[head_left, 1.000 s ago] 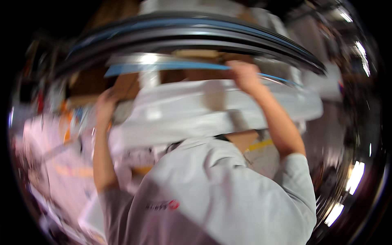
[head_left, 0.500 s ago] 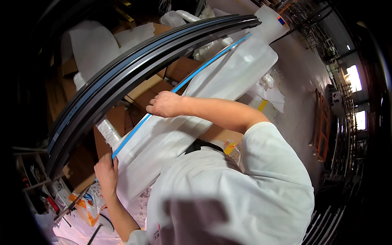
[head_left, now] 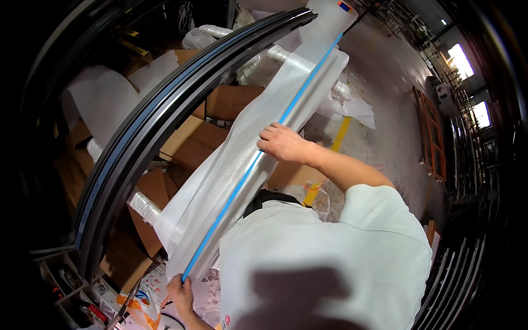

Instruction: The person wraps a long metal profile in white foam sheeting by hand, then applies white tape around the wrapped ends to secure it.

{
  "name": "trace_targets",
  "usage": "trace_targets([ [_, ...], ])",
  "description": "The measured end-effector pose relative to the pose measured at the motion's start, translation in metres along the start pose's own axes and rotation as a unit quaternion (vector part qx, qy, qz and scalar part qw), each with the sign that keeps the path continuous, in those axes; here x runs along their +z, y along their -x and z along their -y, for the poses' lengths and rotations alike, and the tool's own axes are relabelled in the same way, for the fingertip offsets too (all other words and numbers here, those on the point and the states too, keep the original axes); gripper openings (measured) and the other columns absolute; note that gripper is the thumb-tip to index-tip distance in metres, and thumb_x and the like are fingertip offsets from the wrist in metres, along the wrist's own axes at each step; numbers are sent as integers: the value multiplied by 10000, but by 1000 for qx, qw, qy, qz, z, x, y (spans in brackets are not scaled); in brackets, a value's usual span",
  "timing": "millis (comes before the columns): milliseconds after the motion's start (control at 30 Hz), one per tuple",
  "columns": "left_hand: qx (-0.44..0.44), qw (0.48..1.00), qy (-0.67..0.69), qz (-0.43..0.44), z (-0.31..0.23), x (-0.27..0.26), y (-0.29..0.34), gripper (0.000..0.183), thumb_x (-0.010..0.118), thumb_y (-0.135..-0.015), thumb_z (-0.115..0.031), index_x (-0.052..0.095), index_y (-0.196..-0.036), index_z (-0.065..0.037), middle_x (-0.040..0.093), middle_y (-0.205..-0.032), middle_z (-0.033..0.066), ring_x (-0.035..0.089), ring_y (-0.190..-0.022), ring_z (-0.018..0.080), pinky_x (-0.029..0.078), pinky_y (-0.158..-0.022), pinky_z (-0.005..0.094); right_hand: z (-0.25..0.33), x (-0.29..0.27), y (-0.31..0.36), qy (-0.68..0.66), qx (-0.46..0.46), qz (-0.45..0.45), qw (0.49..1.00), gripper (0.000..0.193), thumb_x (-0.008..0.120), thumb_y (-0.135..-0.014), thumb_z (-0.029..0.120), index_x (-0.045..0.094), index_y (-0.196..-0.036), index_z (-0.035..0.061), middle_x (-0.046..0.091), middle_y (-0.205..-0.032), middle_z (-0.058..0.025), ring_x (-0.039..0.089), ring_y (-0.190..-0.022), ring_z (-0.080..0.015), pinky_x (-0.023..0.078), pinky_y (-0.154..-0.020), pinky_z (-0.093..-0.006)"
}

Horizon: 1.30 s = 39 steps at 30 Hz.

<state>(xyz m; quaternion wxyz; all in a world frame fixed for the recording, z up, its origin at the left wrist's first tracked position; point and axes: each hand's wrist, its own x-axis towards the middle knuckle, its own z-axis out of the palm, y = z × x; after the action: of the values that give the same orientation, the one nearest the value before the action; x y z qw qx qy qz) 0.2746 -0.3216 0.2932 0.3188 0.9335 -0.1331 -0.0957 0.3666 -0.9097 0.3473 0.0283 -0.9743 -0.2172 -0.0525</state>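
Observation:
A long piece wrapped in white foam sheet [head_left: 220, 187] runs diagonally from lower left to upper right in front of my white shirt. A thin blue tape strip [head_left: 242, 179] runs along its length. My right hand [head_left: 283, 143] lies on the wrap about halfway along, with its fingers curled over the blue strip. My left hand [head_left: 180, 290] grips the near end of the wrap, where the blue strip ends.
Black curved frame profiles [head_left: 137, 129] arc along the left of the wrapped piece. Under them lie cardboard boxes [head_left: 192, 144] and loose white wrap [head_left: 99, 96]. A yellow floor line [head_left: 342, 132], an orange rack [head_left: 430, 135] and metal rails [head_left: 456, 286] are to the right. Small tools [head_left: 82, 300] lie at lower left.
The view has swung, so the wrapped piece now runs diagonally instead of across. My right hand sits farther along the blue strip. My left hand stays at the near end.

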Motion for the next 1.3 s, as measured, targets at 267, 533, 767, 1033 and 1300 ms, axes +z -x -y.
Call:
trace_targets([
  [267, -31, 994, 15, 106, -37, 22, -5, 209, 670, -841, -115, 576, -749, 47, 566, -681, 260, 577, -639, 453, 433, -596, 493, -7, 43, 52, -32, 53, 88, 994, 115, 685, -862, 207, 643, -871, 100, 607, -924, -83, 611, -979, -284, 481, -887, -411],
  [533, 40, 982, -54, 177, -32, 18, -31, 231, 635, -890, -175, 649, -901, 55, 641, -849, 278, 620, -823, 481, 481, -741, 516, -17, 66, 50, -54, 60, 135, 988, 159, 718, -860, 258, 704, -931, 116, 630, -970, -87, 614, -1031, -303, 483, -942, -425],
  [767, 103, 989, 51, 90, -100, 53, -180, 412, 562, -976, -218, 592, -1245, 93, 623, -1193, 309, 574, -1132, 479, 451, -1003, 484, -14, 72, 43, -65, 65, 136, 986, 167, 694, -882, 253, 712, -959, 107, 641, -990, -99, 617, -1053, -311, 479, -958, -427],
  [1033, -30, 969, 80, 231, -110, 218, -294, 648, 568, -941, -464, 619, -1122, 156, 664, -1116, 350, 652, -1042, 421, 491, -945, 458, -13, 67, 49, -73, 79, 94, 990, 138, 686, -865, 227, 705, -910, 98, 639, -945, -87, 618, -1029, -292, 478, -940, -415],
  [1300, 18, 942, 99, 320, -147, 225, -297, 434, 623, -955, -344, 711, -867, 72, 663, -736, 235, 638, -673, 257, 506, -702, 424, -13, 64, 45, -94, 83, 53, 991, 95, 651, -842, 188, 668, -840, 95, 633, -867, -67, 622, -968, -277, 468, -966, -402],
])
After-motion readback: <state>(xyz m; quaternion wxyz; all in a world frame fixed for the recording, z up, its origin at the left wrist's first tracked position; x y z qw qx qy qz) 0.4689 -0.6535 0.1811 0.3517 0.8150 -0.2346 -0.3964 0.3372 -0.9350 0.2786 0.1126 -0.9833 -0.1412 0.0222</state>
